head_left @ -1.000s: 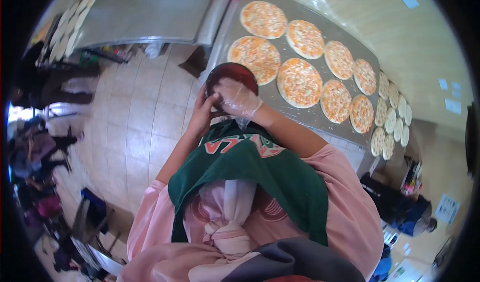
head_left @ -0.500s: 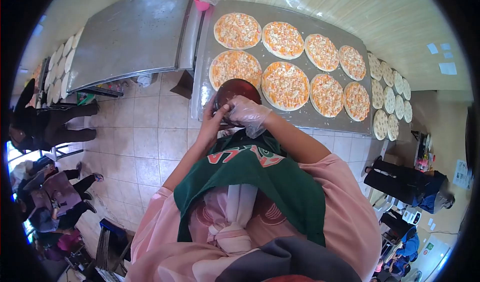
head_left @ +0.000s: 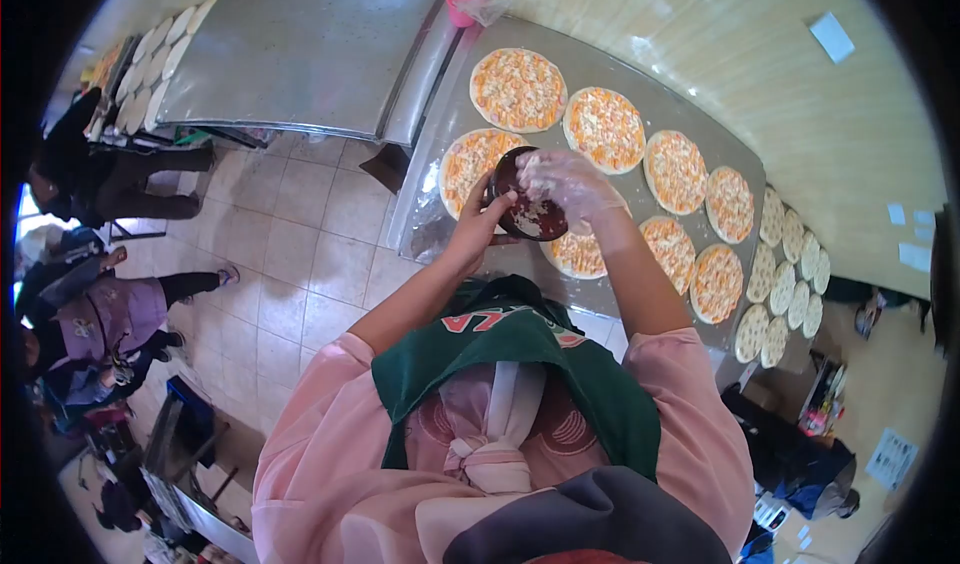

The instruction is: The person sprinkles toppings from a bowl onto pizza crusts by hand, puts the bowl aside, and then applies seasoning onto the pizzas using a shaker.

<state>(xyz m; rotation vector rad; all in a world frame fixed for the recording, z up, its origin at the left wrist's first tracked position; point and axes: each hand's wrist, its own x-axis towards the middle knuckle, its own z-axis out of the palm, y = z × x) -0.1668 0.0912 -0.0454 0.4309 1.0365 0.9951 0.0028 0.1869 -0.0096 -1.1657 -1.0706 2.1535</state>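
Observation:
My left hand (head_left: 478, 232) grips the near left side of a dark red bowl (head_left: 543, 222), thumb over the rim. Pale bits of what looks like grated cheese cling to the bowl's inside. My right hand (head_left: 578, 186), in a clear plastic glove, is over the bowl's far right rim. Its fingers are curled around some of the pale grated cheese. Under and beyond the bowl lie topped pizzas; one pizza (head_left: 467, 169) is partly covered by the bowl, and another pizza (head_left: 578, 254) is partly hidden beneath my right hand.
Several more pizzas, such as one at the back (head_left: 518, 89), lie on the metal table (head_left: 425, 204). A pink cup (head_left: 462, 7) stands at the far left corner. Plainer bases (head_left: 783, 289) sit to the right. Another metal surface (head_left: 300, 54) is at left, with people (head_left: 115, 314) beyond.
My right hand has come up from inside the bowl to its far right rim, holding pale bits. The bowl has tilted and shifted right; the view has turned.

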